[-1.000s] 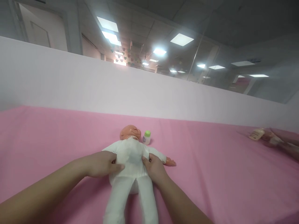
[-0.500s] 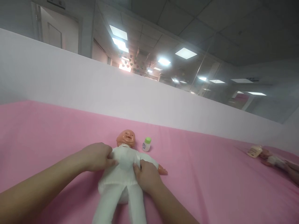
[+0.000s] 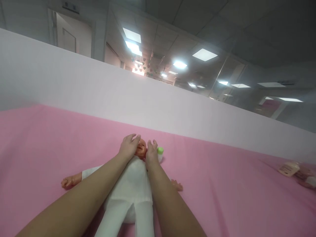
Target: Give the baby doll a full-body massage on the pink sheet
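A baby doll in white clothes (image 3: 132, 184) lies on its back on a pink sheet (image 3: 209, 184). My left hand (image 3: 128, 146) rests at one side of the doll's head (image 3: 141, 149), fingers apart, partly covering it. At the other side, beside the head, is my right hand (image 3: 152, 153), its thumb and fingers apart too. Whether the palms press on the head, I cannot tell. Partly hidden behind my right hand stands a small white bottle with a green cap (image 3: 160, 151). The doll's arms stretch out to both sides, partly behind my forearms.
A white low wall (image 3: 153, 105) runs along the back of the pink surface, with clear glass above it. At the far right lie a pale bottle (image 3: 288, 168) and a second doll (image 3: 304, 174), cut off by the frame edge.
Both hands have left the doll's chest and moved up to the sides of its head. The doll's arm on the left now shows. The view has shifted slightly left.
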The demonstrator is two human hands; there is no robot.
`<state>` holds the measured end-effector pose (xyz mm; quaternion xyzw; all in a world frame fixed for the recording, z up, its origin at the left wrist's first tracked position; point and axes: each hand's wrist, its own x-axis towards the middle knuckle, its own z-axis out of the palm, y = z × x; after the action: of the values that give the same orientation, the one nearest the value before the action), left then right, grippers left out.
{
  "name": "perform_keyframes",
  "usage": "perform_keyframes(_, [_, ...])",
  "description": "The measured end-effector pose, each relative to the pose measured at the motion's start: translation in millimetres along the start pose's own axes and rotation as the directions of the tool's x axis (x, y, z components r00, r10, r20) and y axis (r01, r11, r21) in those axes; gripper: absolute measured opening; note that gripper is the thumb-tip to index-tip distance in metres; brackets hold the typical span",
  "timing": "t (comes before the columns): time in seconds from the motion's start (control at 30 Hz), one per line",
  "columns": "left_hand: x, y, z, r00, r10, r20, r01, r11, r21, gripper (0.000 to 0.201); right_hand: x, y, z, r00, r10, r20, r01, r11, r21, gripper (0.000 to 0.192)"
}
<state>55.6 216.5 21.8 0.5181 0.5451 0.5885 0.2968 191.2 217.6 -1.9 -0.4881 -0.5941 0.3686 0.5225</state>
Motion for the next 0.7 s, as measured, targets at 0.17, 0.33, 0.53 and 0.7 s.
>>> perform_keyframes(0.17, [2.3, -32.8, 11.4, 0.995, -0.102, 0.018, 0.104, 0.985, -0.141, 0.045, 2.7, 23.3, 8.9, 0.993, 0.112, -0.030, -0.110, 0.993, 0.050, 0.070])
perform_keyframes(0.33, [-1.2, -51.1, 6.3, 0.988, -0.152, 0.036, 0.156, 0.952, -0.263, 0.057, -0.8, 20.1, 10.0, 0.994, 0.108, 0.022, -0.110, 0.978, 0.176, 0.067])
perform_keyframes(0.53, [-4.6, -50.6, 2.5, 0.984, -0.159, 0.087, 0.180, 0.891, -0.416, 0.060, -7.9, 6.2, 8.9, 0.995, 0.020, 0.098, -0.050, 0.951, 0.305, 0.067])
perform_keyframes(0.7, [-6.2, -45.1, 1.3, 0.980, -0.166, 0.106, 0.197, 0.857, -0.476, 0.061, -3.5, 6.0, 9.8, 0.986, 0.051, 0.158, -0.113, 0.906, 0.409, 0.071])
